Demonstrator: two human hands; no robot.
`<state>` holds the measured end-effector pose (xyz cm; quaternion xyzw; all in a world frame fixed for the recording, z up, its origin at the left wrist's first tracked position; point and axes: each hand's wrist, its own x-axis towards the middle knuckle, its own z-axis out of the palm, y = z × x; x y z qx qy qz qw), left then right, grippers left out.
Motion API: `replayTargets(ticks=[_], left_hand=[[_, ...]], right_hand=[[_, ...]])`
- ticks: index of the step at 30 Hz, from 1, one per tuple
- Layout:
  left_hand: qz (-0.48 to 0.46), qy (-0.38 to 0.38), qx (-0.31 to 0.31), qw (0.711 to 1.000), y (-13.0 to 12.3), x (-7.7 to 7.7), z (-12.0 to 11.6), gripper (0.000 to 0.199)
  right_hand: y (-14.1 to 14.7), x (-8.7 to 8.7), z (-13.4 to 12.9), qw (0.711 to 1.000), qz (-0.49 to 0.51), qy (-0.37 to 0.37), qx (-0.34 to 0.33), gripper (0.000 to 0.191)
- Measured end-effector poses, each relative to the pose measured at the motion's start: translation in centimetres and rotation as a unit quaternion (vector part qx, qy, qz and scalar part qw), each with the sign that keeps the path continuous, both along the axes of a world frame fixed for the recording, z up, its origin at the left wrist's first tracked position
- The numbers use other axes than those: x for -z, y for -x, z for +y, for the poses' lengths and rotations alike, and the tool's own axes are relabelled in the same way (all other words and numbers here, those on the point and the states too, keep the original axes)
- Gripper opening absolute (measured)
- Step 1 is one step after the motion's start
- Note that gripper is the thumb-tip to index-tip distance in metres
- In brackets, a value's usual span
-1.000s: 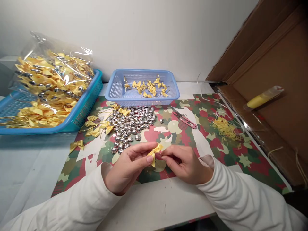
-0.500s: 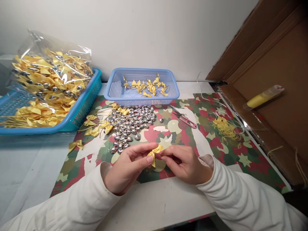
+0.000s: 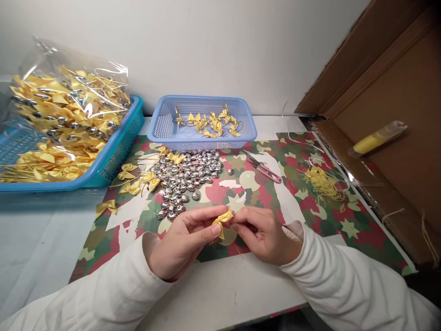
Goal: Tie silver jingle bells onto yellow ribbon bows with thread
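Left hand (image 3: pixel 188 241) pinches the yellow bow (image 3: pixel 223 221), likely soft, best gripped at its knot; right fingers (image 3: pixel 241 218) nearly closed, contents hidden.

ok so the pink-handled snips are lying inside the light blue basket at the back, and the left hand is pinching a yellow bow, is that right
Not quite: the pink-handled snips lie on the patterned sheet, in front of the light blue basket, as the head view shows. The left hand is indeed pinching a yellow bow.
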<state>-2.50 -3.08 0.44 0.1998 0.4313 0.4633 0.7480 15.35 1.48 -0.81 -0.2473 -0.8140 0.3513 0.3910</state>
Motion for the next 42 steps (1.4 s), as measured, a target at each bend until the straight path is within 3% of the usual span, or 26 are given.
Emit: replayTargets(ticks=[9,13,19,42], left_hand=[[0.056,-0.012,-0.014,0.998,-0.1,0.2,0.1,0.032],[0.111,-0.064,-0.03,0.991,-0.1,0.4,0.0,0.03],[0.247,-0.163,-0.046,0.954,-0.6,0.4,-0.1,0.025],[0.268,-0.091,0.002,0.959,-0.3,0.3,0.5,0.032]], right_hand=[[0.1,0.7,-0.2,0.999,0.016,0.039,0.007,0.015],[0.3,0.9,0.3,0.998,-0.022,0.059,0.021,0.017],[0.6,1.1,0.9,0.996,-0.061,0.058,0.011,0.027],[0.6,1.3,0.9,0.995,-0.051,0.08,0.015,0.029]])
